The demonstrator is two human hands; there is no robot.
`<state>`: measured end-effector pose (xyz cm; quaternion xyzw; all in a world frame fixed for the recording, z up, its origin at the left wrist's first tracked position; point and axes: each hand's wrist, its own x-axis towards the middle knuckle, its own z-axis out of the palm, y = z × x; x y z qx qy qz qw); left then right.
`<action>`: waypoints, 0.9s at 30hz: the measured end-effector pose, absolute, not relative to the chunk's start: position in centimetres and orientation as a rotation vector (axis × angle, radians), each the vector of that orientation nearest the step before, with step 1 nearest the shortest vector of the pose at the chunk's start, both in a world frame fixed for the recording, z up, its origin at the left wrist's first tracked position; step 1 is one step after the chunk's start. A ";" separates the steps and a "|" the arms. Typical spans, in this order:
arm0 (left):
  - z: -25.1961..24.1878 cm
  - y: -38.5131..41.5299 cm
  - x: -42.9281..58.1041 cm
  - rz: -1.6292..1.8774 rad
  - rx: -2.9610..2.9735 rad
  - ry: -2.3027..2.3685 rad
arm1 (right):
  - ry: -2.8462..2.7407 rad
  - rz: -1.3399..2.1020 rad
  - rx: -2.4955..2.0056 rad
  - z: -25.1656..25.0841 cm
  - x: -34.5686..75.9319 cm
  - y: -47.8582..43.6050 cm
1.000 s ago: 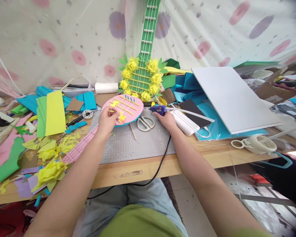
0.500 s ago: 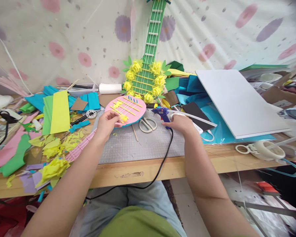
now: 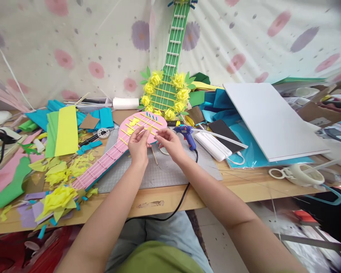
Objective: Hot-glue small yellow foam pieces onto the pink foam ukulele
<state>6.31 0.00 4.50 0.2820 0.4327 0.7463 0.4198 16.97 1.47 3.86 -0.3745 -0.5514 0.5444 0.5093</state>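
A pink paper guitar (image 3: 98,163) lies slantwise, its round body crossed by yellow strips and white strings. Over the body, my left hand (image 3: 139,143) is closed in a pinch; a small piece of yellow paper (image 3: 150,129) shows at its fingertips. Close beside it, my right hand (image 3: 170,142) has its thumb and fingers drawn together; what they hold, if anything, I cannot make out. A blue hot glue gun (image 3: 188,137) sits just right of that hand, held by nobody. Scissors (image 3: 164,151) are mostly hidden beneath the right hand. Yellow paper bits (image 3: 133,123) rest on the guitar body.
Behind stands a green paper guitar (image 3: 170,64) ringed with yellow flowers. Paper scraps (image 3: 58,172) and a yellow paper flower (image 3: 59,199) litter the left. At right are a white case (image 3: 213,146), a white board (image 3: 269,121) and tape (image 3: 308,174). The glue gun's black cord (image 3: 184,197) crosses the table edge.
My right hand has let go of the glue gun and moved left to meet my left hand. The left hand has shifted right over the guitar body, uncovering more of the neck.
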 end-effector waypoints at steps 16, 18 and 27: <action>5.4 0.9 4.4 1.784 0.764 1.156 | -1.071 1.289 -0.855 5.7 13.1 3.9; 5.5 1.0 3.4 1.801 0.840 1.196 | -1.137 1.392 -0.878 6.3 13.8 4.2; 5.5 1.2 1.3 1.631 0.970 1.236 | -1.385 1.537 -0.861 5.7 14.0 5.0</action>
